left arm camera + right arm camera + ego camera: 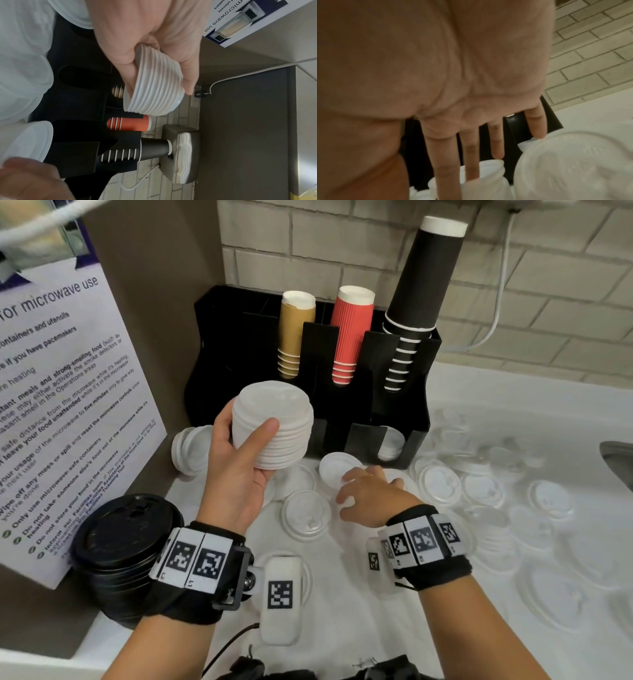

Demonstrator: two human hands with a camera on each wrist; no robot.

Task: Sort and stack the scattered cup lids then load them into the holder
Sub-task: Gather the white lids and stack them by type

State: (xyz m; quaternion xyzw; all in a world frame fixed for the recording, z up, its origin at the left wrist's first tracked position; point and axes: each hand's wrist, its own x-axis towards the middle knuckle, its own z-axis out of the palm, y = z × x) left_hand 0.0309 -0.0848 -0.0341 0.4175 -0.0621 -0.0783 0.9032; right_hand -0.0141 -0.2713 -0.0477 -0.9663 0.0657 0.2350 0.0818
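My left hand point(251, 440) grips a stack of several white lids point(274, 422) from the side, thumb across the front, held up before the black holder point(342, 412). In the left wrist view the ribbed stack point(154, 86) sits between thumb and fingers. My right hand point(366, 491) lies palm down over loose white lids on the counter, its straight, spread fingers point(471, 155) touching a small white lid point(337, 470). A larger clear lid point(570, 169) lies beside them. A few lids point(390, 443) lie in the holder's lower right slot.
The holder carries brown point(294, 333), red point(351, 333) and black point(418, 302) cup stacks. Black lids point(126, 546) are stacked at the near left, and small white lids point(191, 446) by the wall. Many lids point(486, 491) lie scattered to the right. A sink point(616, 460) sits at the right edge.
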